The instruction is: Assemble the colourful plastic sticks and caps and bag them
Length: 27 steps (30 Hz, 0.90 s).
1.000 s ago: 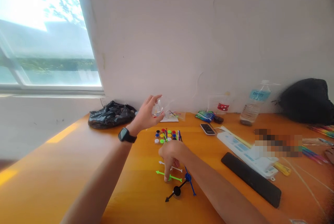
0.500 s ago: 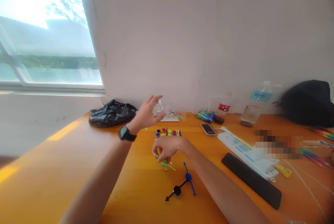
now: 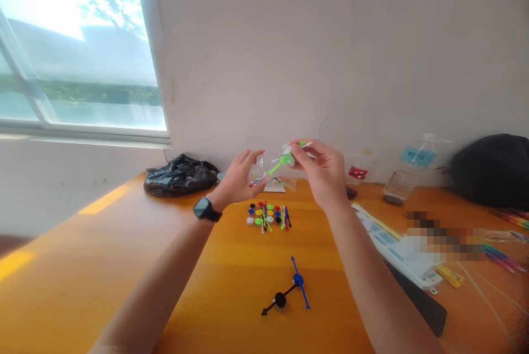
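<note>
Green spinner pinched in the right hand beside a clear bag

In the head view, the right hand point(image 3: 324, 169) pinches a green arrow spinner point(image 3: 285, 159) between thumb and fingers, raised above the table point(image 3: 223, 310), with a white piece next to it. Just beside it, the left hand point(image 3: 239, 178) has hold of a clear plastic bag point(image 3: 259, 165), thumb and fingers well parted. A black spinner point(image 3: 280, 300) and a blue spinner point(image 3: 298, 280) lie touching nearer the person; small coloured discs point(image 3: 260, 213) sit in rows beyond.
</note>
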Each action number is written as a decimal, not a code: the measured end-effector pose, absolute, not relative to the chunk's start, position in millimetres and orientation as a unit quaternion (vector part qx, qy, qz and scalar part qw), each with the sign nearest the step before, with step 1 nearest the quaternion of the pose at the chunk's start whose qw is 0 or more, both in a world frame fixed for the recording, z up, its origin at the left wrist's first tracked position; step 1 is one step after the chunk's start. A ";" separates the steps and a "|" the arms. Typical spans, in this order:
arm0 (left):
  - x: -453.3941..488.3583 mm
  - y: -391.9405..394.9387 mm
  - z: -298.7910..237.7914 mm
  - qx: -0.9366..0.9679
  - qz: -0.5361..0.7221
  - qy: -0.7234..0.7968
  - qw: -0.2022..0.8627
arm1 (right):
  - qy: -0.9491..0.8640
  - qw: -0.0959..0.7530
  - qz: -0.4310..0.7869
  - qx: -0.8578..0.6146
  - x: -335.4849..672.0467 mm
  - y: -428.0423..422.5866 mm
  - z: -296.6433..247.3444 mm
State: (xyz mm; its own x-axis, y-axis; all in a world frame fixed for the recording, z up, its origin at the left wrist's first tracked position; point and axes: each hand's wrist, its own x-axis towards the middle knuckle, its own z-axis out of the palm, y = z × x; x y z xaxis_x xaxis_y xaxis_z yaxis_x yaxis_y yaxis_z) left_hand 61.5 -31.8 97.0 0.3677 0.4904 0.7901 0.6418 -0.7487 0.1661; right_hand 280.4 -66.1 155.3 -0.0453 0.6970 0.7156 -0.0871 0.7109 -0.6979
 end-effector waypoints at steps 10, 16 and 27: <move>77.0 -41.4 98.2 -0.817 -0.452 -0.343 0.104 | -0.698 0.616 0.144 -0.337 273.6 -48.2 137.3; 78.8 -46.7 102.8 -0.820 -0.456 -0.333 0.095 | -0.749 0.558 0.074 -0.351 270.4 -52.7 135.6; 66.4 -43.0 105.5 -0.812 -0.471 -0.336 0.084 | -0.794 0.480 0.117 -0.356 292.0 -71.1 156.0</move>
State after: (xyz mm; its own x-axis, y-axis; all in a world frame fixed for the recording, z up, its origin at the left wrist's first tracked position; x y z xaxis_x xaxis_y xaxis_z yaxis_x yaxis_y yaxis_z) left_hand 66.4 -43.0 105.5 0.3318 0.4653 0.8206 0.6240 -0.7607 0.1791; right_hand 292.0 -71.1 156.0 -0.2872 0.6768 0.6778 0.4520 0.7197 -0.5271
